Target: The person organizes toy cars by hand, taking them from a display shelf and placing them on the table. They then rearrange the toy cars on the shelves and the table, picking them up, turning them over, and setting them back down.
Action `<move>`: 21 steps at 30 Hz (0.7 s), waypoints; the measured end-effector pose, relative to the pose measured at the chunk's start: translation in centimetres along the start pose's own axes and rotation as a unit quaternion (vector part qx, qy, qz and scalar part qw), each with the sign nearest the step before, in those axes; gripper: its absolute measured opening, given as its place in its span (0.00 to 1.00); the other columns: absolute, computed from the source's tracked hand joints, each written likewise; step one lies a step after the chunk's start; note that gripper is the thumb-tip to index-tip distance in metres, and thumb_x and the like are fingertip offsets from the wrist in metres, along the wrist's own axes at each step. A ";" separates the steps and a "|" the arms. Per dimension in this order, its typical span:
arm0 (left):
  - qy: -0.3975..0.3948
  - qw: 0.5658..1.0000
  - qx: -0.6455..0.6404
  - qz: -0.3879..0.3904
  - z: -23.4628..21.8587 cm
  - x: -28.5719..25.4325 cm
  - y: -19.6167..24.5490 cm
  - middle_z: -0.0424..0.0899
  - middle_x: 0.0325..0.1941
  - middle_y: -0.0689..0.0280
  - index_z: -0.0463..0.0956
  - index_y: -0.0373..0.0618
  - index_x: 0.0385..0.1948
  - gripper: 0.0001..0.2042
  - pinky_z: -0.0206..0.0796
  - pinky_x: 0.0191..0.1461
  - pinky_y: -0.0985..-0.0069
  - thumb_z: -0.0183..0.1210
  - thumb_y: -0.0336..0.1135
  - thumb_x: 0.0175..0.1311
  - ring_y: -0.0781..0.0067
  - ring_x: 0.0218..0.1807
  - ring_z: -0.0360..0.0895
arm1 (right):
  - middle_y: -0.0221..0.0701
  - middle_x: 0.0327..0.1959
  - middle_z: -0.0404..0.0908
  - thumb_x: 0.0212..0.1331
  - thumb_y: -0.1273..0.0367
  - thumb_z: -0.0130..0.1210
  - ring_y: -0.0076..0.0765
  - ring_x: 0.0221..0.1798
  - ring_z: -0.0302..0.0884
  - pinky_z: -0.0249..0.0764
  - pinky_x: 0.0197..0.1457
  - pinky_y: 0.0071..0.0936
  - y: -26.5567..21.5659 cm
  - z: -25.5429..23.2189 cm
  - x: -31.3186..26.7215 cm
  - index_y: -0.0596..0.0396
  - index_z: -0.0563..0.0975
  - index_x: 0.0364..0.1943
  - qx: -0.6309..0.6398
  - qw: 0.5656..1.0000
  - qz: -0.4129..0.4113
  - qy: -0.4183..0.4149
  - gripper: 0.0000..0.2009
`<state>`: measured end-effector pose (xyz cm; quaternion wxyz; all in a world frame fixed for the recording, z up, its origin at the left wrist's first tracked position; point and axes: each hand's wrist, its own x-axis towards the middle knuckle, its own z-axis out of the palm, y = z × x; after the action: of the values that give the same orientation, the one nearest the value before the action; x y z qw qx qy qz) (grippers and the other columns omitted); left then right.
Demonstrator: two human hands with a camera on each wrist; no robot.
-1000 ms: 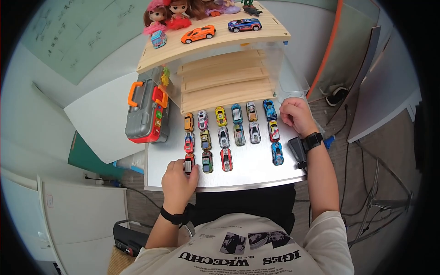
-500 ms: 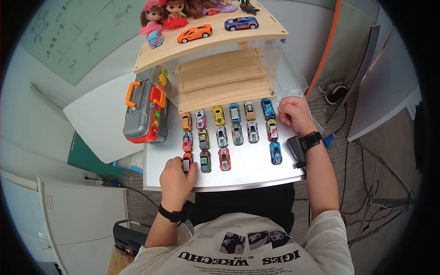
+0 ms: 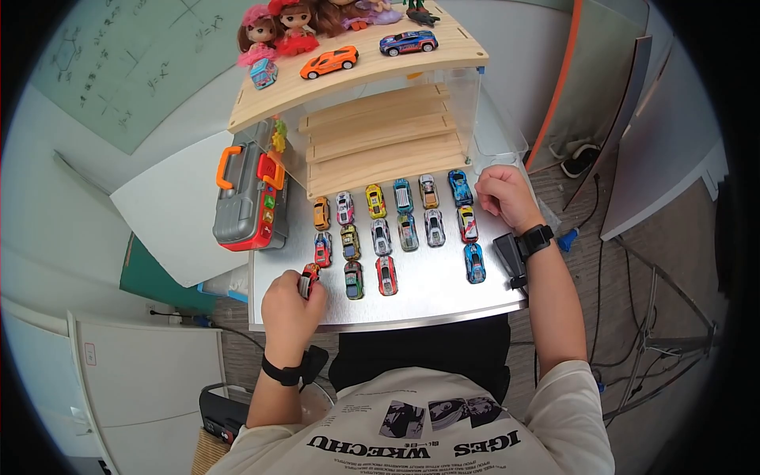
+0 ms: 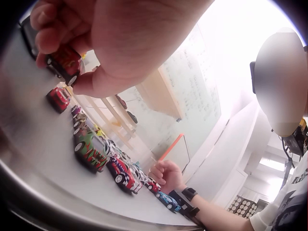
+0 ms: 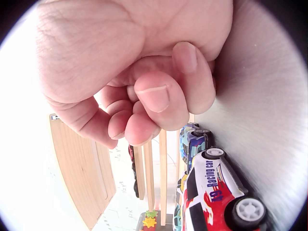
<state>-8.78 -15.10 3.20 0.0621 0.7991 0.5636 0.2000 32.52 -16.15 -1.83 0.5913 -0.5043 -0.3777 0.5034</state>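
Note:
My left hand (image 3: 290, 310) pinches a red toy car (image 3: 308, 280) with a pale roof between thumb and fingers. The car is angled, just left of the front of the leftmost column; in the left wrist view its red-and-black body (image 4: 68, 63) shows between the fingertips. A red-and-blue car (image 3: 323, 248) is just ahead of it, and a green car (image 3: 353, 280) stands to its right. Beside the rightmost column my right hand (image 3: 509, 196) rests with loosely curled fingers, holding nothing. Nearest to it are a blue car (image 3: 460, 188) and a white, red and yellow racing car (image 3: 468, 225).
Several toy cars stand in columns on the metallic tabletop (image 3: 427, 305). Behind them is a wooden shelf unit (image 3: 380, 146) with clear sides, carrying dolls (image 3: 294, 28), an orange car (image 3: 329, 62) and a blue car (image 3: 408, 43). A grey toolbox (image 3: 241, 198) stands at left.
My left hand has shifted left and slightly toward me, taking the red car out of line with its column and turning it at an angle. The right hand stays put.

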 end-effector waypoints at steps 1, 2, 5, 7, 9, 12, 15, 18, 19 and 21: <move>0.010 1.000 -0.008 0.006 -0.1 0.3 -0.1 0.81 0.26 0.48 0.80 0.32 0.33 0.14 0.71 0.35 0.56 0.66 0.37 0.57 0.45 0.29 0.80 | 0.29 0.17 0.76 0.60 0.74 0.56 0.19 0.14 0.64 0.58 0.18 0.18 0.0 0.0 0.0 0.57 0.78 0.24 0.004 1.000 0.001 0.002 0.07; 0.021 1.000 -0.016 0.012 -0.1 0.6 -0.1 0.81 0.25 0.49 0.81 0.32 0.36 0.14 0.70 0.33 0.59 0.66 0.36 0.57 0.48 0.27 0.79 | 0.29 0.17 0.76 0.60 0.74 0.56 0.19 0.14 0.64 0.58 0.18 0.18 0.0 0.0 0.0 0.57 0.78 0.24 0.004 1.000 0.000 0.001 0.07; 0.031 0.997 -0.065 0.012 -0.4 2.2 1.0 0.81 0.26 0.48 0.81 0.33 0.44 0.14 0.71 0.34 0.55 0.63 0.33 0.61 0.45 0.29 0.80 | 0.29 0.17 0.76 0.60 0.74 0.57 0.19 0.14 0.64 0.57 0.18 0.19 0.0 0.0 0.1 0.57 0.78 0.24 0.014 1.000 -0.001 -0.001 0.07; 0.035 0.997 -0.065 0.038 -0.2 3.7 1.1 0.82 0.27 0.49 0.81 0.36 0.48 0.14 0.71 0.35 0.56 0.62 0.32 0.63 0.46 0.30 0.81 | 0.27 0.17 0.76 0.62 0.74 0.59 0.18 0.15 0.65 0.58 0.19 0.19 -0.1 0.0 0.0 0.55 0.77 0.22 0.010 1.000 0.003 -0.002 0.10; 0.040 0.995 -0.067 0.065 0.0 5.2 1.6 0.82 0.27 0.50 0.81 0.39 0.52 0.14 0.71 0.35 0.57 0.61 0.30 0.65 0.47 0.30 0.81 | 0.27 0.17 0.76 0.62 0.74 0.59 0.18 0.15 0.65 0.59 0.19 0.19 0.0 -0.1 0.0 0.55 0.77 0.22 0.017 1.000 0.002 -0.007 0.10; 0.080 0.983 -0.069 0.151 0.2 7.4 2.9 0.83 0.29 0.50 0.84 0.41 0.49 0.10 0.72 0.38 0.57 0.60 0.30 0.69 0.48 0.34 0.81 | 0.27 0.17 0.76 0.62 0.74 0.59 0.18 0.15 0.65 0.59 0.19 0.19 0.2 -0.3 0.2 0.55 0.77 0.22 0.027 1.000 0.000 -0.013 0.10; 0.081 0.979 -0.058 0.180 1.0 9.9 3.3 0.85 0.32 0.51 0.85 0.41 0.48 0.10 0.72 0.39 0.61 0.61 0.31 0.69 0.50 0.34 0.82 | 0.27 0.18 0.76 0.62 0.74 0.60 0.19 0.15 0.65 0.59 0.19 0.19 0.1 -0.2 0.1 0.55 0.77 0.22 0.027 1.000 0.001 -0.010 0.10; 0.064 0.980 -0.065 0.174 1.7 12.5 3.6 0.86 0.33 0.51 0.85 0.40 0.48 0.13 0.74 0.41 0.63 0.63 0.33 0.65 0.52 0.35 0.83 | 0.27 0.18 0.76 0.62 0.73 0.60 0.18 0.16 0.65 0.59 0.19 0.19 -0.1 -0.1 0.0 0.54 0.77 0.22 0.020 1.000 0.003 -0.010 0.10; 0.051 0.982 -0.069 0.166 1.9 13.2 3.9 0.86 0.33 0.51 0.85 0.40 0.49 0.14 0.75 0.41 0.64 0.64 0.33 0.63 0.53 0.34 0.84 | 0.26 0.18 0.75 0.62 0.73 0.60 0.18 0.16 0.65 0.60 0.20 0.19 -0.1 -0.2 0.0 0.54 0.77 0.21 0.018 1.000 0.005 -0.015 0.11; 0.056 0.979 -0.065 0.187 2.5 14.9 3.9 0.86 0.32 0.51 0.83 0.38 0.51 0.18 0.75 0.40 0.64 0.65 0.34 0.59 0.53 0.32 0.83 | 0.27 0.17 0.75 0.62 0.73 0.59 0.19 0.15 0.64 0.59 0.20 0.19 -0.1 0.0 0.0 0.55 0.76 0.21 0.015 1.000 0.000 -0.009 0.11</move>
<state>-0.16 -2.39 5.90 0.0437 0.8725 0.3923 0.2882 32.58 -16.13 -1.73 0.5953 -0.4910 -0.3751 0.5137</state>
